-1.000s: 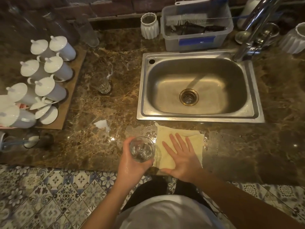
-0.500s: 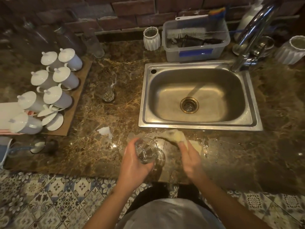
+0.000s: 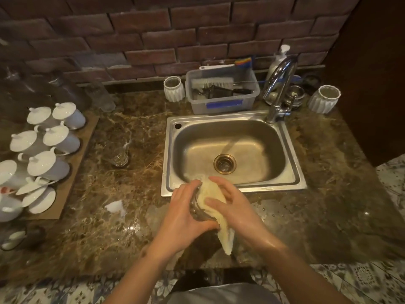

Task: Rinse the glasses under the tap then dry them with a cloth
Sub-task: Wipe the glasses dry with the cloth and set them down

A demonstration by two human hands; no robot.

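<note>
We are holding the glass (image 3: 198, 208) in our left hand (image 3: 186, 212), with the fingers curling around its side and the thumb lying beneath it. We are keeping it above the front edge of the counter (image 3: 140, 216), just in front of the sink (image 3: 285, 137). Most of the glass is lying hidden between hand and cloth, so it appears to be tilting on its side, though we cannot confirm this.

We are pressing the yellow cloth (image 3: 215, 201) against the glass with our right hand (image 3: 235, 206). The fingers are bending over the cloth and gripping it, and the thumb is lying across its front. One loose end of the cloth is hanging down below both hands.

A second glass (image 3: 120, 154) is standing upright on the counter, left of the sink and well apart from the hands. The tap (image 3: 279, 88) is rising at the back right corner of the sink. White lidded cups (image 3: 47, 165) are sitting on a board at the far left. A grey tub (image 3: 223, 102) containing brushes is sitting behind the sink.
</note>
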